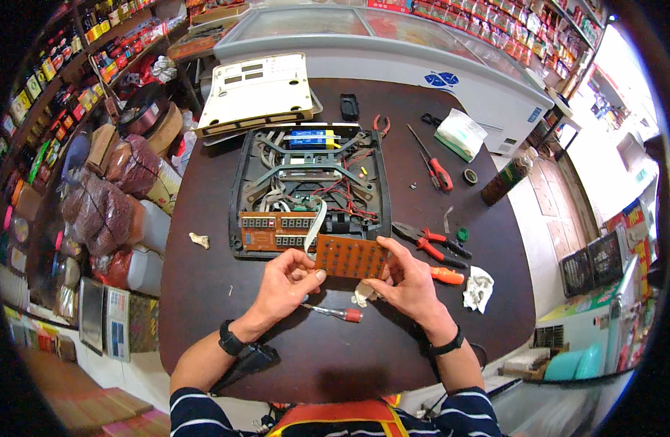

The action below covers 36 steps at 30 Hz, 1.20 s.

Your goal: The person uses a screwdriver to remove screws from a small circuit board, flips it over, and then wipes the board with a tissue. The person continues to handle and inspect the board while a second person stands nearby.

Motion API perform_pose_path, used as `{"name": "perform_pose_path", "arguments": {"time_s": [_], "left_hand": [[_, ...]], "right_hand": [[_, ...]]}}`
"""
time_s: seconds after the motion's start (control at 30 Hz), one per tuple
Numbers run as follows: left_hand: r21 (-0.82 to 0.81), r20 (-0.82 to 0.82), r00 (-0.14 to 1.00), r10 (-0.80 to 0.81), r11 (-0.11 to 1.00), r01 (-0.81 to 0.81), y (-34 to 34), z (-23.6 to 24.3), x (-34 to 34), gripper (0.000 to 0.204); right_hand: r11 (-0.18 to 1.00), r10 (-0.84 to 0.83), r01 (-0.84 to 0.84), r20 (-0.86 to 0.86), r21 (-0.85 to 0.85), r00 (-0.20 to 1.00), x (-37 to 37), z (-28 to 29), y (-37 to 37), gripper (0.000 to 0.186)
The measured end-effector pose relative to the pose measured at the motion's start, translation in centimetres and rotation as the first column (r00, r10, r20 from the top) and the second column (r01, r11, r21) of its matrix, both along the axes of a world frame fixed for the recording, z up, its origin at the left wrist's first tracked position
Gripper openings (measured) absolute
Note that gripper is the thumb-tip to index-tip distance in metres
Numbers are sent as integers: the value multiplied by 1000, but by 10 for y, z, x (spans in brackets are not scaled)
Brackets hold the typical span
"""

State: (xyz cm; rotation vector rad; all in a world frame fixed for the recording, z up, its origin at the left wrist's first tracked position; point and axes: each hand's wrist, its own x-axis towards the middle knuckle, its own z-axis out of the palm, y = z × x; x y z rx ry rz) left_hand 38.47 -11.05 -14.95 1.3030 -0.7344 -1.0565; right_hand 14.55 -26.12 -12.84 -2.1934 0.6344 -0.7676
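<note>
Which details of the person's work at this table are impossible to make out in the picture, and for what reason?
All in the head view:
Far face of the button circuit board: turned away from the camera.
Some fingertips of the left hand and right hand: behind that board.
Lower end of the white ribbon cable: lost near the board and left hand.
Striped left sleeve: cut off by the lower edge.

Board (351, 256): far face hidden.
Tissue (361, 296): near six o'clock, partly behind right hand (407, 288).
Sleeves (199, 414): seven and five o'clock, cut off below.
Shelf packets (495, 29): one o'clock, contents too small to tell.
</note>
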Motion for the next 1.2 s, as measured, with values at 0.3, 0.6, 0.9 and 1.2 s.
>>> {"name": "perform_pose_path", "arguments": {"time_s": [0.3, 0.6, 0.9, 1.2], "left_hand": [[9, -10, 1000, 2, 1000, -2, -4, -16, -2, 23], [-16, -6, 1000, -6, 1000, 5, -5, -26, -2, 22], [-60, -43, 999, -19, 998, 16, -4, -27, -2, 25], [-49, -28, 1000, -5, 999, 3, -5, -30, -2, 25]], "right_hand": [[998, -4, 2, -43, -63, 999, -1, -2, 0, 86], [996, 8, -11, -35, -93, 999, 0, -2, -2, 84], [999, -7, 4, -78, -39, 997, -1, -2, -1, 86], [997, -3, -3, -66, -77, 998, 1, -5, 0, 85]]}}
